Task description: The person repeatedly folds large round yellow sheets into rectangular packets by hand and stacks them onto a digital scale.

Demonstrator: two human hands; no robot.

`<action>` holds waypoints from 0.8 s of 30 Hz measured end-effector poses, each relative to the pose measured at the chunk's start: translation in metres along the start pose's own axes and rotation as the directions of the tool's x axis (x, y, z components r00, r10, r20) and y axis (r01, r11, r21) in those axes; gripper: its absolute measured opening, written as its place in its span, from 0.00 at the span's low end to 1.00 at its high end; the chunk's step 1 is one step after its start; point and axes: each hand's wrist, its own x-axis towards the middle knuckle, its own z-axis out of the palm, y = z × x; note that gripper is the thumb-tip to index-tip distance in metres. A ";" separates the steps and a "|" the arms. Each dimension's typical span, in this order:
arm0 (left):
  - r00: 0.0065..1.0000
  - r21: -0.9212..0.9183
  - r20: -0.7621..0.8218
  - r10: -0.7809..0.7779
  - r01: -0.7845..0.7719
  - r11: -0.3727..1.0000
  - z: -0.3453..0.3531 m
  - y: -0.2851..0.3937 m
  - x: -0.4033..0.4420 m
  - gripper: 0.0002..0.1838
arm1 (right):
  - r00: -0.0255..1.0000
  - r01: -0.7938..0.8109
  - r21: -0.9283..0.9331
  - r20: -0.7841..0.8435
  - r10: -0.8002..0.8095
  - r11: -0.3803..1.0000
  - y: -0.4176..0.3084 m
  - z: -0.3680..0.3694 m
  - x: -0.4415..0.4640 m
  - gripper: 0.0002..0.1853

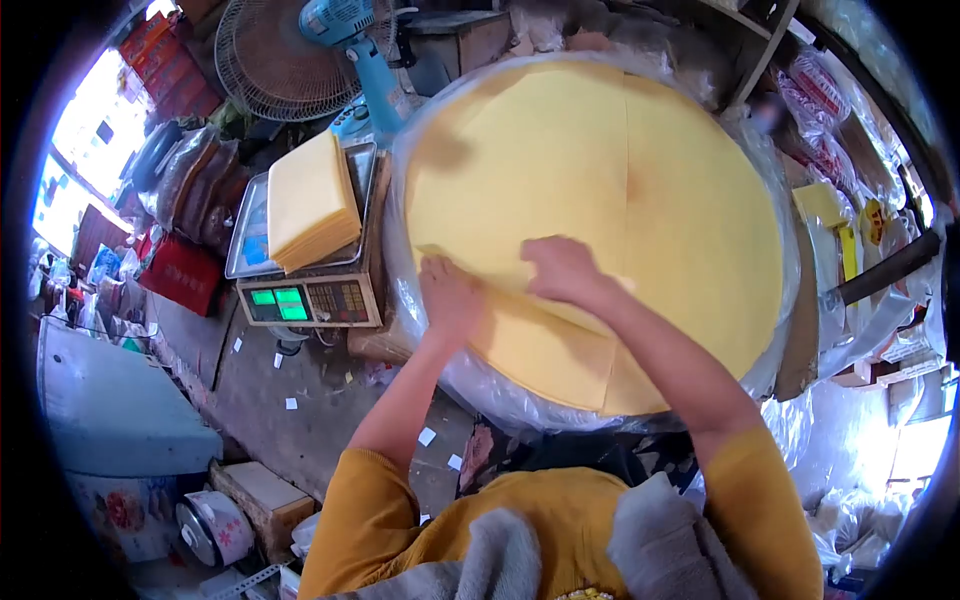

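A large round stack of thin yellow sheets [700, 230] lies on clear plastic in front of me. Its front left part shows a raised edge with a shadow beneath it, as of a sheet lifted or folded. At that left edge my left hand [452, 298], slightly blurred, is closed with its fingertips on a small corner of the sheet. My right hand [565, 270] rests over the middle of the stack, its fingers curled closed. Whether sheet material is inside those fingers is hidden. A straight seam runs down the stack to the right of both hands.
Left of the stack, a digital scale [345, 303] with a lit green display carries a metal tray [247, 225] and a pile of folded yellow sheets [305, 195]. A blue fan [372, 90] stands behind it. Plastic bags [820, 85] hang at right; paper scraps [427, 437] dot the floor.
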 end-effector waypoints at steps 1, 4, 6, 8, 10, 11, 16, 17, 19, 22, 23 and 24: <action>0.995 0.073 -0.075 -0.072 0.078 0.994 0.009 -0.005 0.009 0.35 | 0.999 0.039 -0.048 0.011 -0.039 0.998 -0.016 0.008 0.010 0.09; 0.995 0.001 0.079 -0.063 0.063 0.998 0.005 -0.010 0.008 0.45 | 0.993 0.052 -0.022 0.109 -0.049 0.998 -0.046 0.017 0.024 0.09; 0.999 -0.053 -0.015 -0.046 0.046 0.998 0.012 -0.011 0.005 0.46 | 0.996 0.047 0.015 0.069 -0.048 0.999 -0.041 0.037 0.033 0.09; 0.998 -0.074 -0.052 -0.043 0.039 0.996 0.017 -0.012 0.000 0.47 | 0.993 0.003 0.004 0.114 -0.003 1.000 -0.027 0.032 0.037 0.10; 0.998 -0.061 -0.048 -0.045 0.042 0.997 0.015 -0.010 0.001 0.46 | 0.999 -0.042 0.102 -0.010 0.044 0.994 -0.005 0.019 0.041 0.10; 0.997 -0.057 -0.050 -0.054 0.051 0.997 0.015 -0.009 0.003 0.46 | 0.995 -0.087 0.190 -0.037 0.095 0.978 0.008 0.009 0.042 0.11; 0.997 -0.067 -0.029 -0.069 0.067 0.995 0.009 -0.005 0.000 0.44 | 0.906 -0.333 0.433 -0.099 0.411 0.838 0.081 -0.031 0.031 0.13; 0.997 -0.069 -0.030 -0.072 0.070 0.995 0.009 -0.005 0.000 0.44 | 0.879 -0.330 0.522 -0.135 0.458 0.786 0.101 -0.032 0.024 0.14; 0.997 -0.073 -0.029 -0.071 0.069 0.995 0.009 -0.004 0.000 0.44 | 0.813 -0.294 0.722 -0.156 0.561 0.627 0.153 -0.028 0.008 0.13; 0.996 -0.045 -0.079 -0.048 0.045 0.998 0.015 -0.006 -0.001 0.43 | 0.737 -0.166 0.943 -0.075 0.672 0.288 0.187 -0.023 -0.015 0.12; 0.996 -0.021 -0.044 -0.072 0.071 0.997 0.015 -0.005 0.000 0.43 | 0.715 -0.103 0.980 -0.045 0.698 0.169 0.194 -0.023 -0.022 0.13; 0.995 0.005 -0.012 -0.095 0.095 0.995 0.015 -0.003 0.003 0.44 | 0.752 -0.114 0.978 -0.029 0.659 0.173 0.194 -0.026 -0.025 0.13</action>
